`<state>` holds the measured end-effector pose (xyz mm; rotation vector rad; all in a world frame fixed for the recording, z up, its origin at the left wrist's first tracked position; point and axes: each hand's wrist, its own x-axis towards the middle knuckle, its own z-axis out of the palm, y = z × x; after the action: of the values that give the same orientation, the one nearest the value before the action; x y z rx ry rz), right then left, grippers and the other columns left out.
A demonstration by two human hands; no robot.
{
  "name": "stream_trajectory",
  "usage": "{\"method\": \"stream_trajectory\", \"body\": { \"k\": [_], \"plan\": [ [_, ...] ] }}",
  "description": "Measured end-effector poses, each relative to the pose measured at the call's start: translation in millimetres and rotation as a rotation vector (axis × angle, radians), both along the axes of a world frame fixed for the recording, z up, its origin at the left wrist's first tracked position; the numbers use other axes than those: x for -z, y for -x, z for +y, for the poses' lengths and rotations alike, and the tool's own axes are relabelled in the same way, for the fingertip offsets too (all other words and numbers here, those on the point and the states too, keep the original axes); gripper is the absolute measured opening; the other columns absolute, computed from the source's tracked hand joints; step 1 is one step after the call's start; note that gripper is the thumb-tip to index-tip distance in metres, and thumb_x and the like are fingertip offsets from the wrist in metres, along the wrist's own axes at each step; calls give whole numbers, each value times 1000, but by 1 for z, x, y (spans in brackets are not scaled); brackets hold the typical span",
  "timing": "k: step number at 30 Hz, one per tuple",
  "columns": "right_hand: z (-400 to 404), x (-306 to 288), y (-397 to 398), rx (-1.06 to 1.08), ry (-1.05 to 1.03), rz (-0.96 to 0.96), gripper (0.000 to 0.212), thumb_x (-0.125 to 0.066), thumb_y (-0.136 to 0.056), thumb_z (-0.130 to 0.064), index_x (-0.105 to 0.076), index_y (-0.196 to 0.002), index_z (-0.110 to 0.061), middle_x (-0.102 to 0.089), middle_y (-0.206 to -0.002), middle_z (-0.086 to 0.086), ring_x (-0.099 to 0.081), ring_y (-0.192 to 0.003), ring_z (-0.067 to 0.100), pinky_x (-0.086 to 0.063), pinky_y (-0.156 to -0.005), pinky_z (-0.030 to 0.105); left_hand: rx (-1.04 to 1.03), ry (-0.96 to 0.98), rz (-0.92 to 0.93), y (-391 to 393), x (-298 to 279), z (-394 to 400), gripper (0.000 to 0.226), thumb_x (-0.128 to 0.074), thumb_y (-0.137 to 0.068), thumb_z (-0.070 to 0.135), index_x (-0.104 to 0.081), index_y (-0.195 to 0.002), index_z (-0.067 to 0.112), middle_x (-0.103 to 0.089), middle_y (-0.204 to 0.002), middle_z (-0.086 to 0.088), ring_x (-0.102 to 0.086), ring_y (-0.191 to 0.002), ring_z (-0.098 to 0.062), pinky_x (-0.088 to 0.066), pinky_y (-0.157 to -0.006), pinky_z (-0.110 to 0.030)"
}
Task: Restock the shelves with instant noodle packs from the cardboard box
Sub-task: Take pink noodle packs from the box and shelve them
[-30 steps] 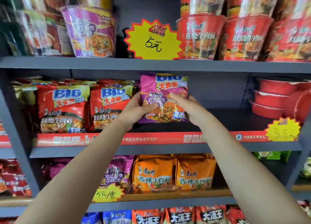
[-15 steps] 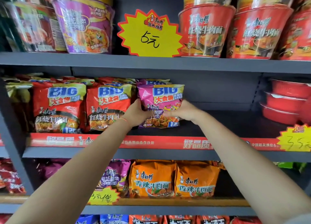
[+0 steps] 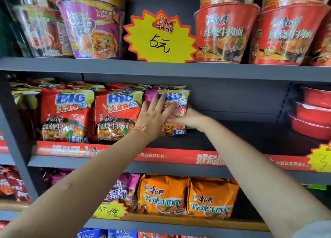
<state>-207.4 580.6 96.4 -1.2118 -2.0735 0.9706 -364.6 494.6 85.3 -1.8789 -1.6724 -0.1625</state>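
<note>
Your left hand (image 3: 155, 116) lies flat with fingers spread on the face of the purple noodle pack (image 3: 176, 110), pressing it back, while your right hand (image 3: 188, 119) curls round the pack's right edge just beside it. The pack stands upright on the middle shelf (image 3: 232, 132), directly under both hands, and its left side touches the red noodle pack (image 3: 116, 115) just left of your left hand. To the right of your right hand the shelf runs dark and bare as far as the red bowls (image 3: 315, 112).

To seat it well, push with the flat palm rather than the fingertips, so the soft wrapper doesn't buckle. Keep the right hand steadying the edge until the pack stands without leaning. There seem to be more purple packs behind it, though blur makes that hard to confirm; if so, square the front face level with the red row. The cardboard box isn't in view.
</note>
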Motion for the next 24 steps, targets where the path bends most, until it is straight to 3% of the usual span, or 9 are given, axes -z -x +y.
{"method": "stream_trajectory", "body": {
  "k": [4, 7, 11, 13, 15, 17, 19, 22, 24],
  "plan": [
    [-1, 3, -6, -75, 65, -142, 65, -77, -78, -57, -54, -135, -36, -63, -125, -8, -57, -116, 17, -50, -89, 38, 6, -5, 4, -4, -1, 4, 119, -67, -74, 71, 13, -155, 34, 12, -165, -12, 7, -151, -41, -17, -119, -61],
    [-6, -1, 0, -89, 86, -161, 58, -71, -83, -58, -57, -132, -32, -65, -123, -5, -58, -110, 17, -50, -95, 39, -1, -11, 39, -1, 1, 8, 125, -64, -71, 76, 19, -154, 35, 18, -164, -12, 11, -151, -41, -15, -118, -63],
    [-12, -4, 7, -106, -21, -153, 50, -64, -93, -47, -53, -138, -29, -61, -117, -6, -56, -97, 9, -44, -72, 21, -18, 27, 38, 6, 0, 18, 126, -62, -71, 79, 27, -150, 37, 24, -163, -10, 16, -150, -39, -13, -119, -62],
    [-10, -4, 10, -89, -68, -158, 54, -66, -93, -45, -51, -141, -28, -61, -125, -4, -57, -107, 13, -47, -83, 24, -25, 47, 33, 6, -1, 22, 125, -61, -72, 79, 28, -149, 38, 25, -163, -9, 17, -150, -38, -12, -119, -62],
    [-13, -2, 10, -45, -101, -202, 68, -70, -84, -57, -49, -144, -32, -58, -135, 1, -57, -119, 21, -48, -98, 35, -23, 68, 17, 5, -2, 25, 123, -61, -73, 78, 27, -150, 38, 25, -163, -8, 18, -150, -38, -10, -120, -60],
    [-10, 3, 8, 21, -101, -232, 96, -72, -66, -72, -45, -146, -27, -56, -137, 6, -58, -118, 25, -50, -99, 40, -14, 82, -2, 4, -3, 24, 123, -62, -73, 77, 24, -151, 39, 25, -163, -8, 18, -150, -37, -10, -120, -60],
    [-20, 5, 2, 129, -76, -231, 109, -75, -63, -73, -37, -145, -11, -52, -135, 7, -57, -117, 26, -50, -92, 37, -18, 96, -7, 2, -5, 22, 123, -64, -72, 75, 23, -152, 39, 25, -163, -8, 18, -150, -37, -10, -120, -60],
    [-44, 6, -8, 343, -325, -227, 80, -72, -79, -60, -37, -128, -8, -47, -127, 12, -56, -111, 31, -50, -79, 39, 2, 128, -56, -3, -8, 14, 119, -69, -75, 68, 14, -156, 37, 23, -164, -8, 17, -151, -36, -8, -119, -60],
    [-65, 6, -12, 377, -603, -73, 46, -64, -91, -43, -42, -114, -10, -55, -114, 10, -60, -96, 30, -49, -70, 39, 72, 92, -150, -5, -14, -2, 100, -70, -82, 57, -7, -158, 35, 10, -166, -7, 8, -153, -34, -11, -121, -59]
  ]
}}
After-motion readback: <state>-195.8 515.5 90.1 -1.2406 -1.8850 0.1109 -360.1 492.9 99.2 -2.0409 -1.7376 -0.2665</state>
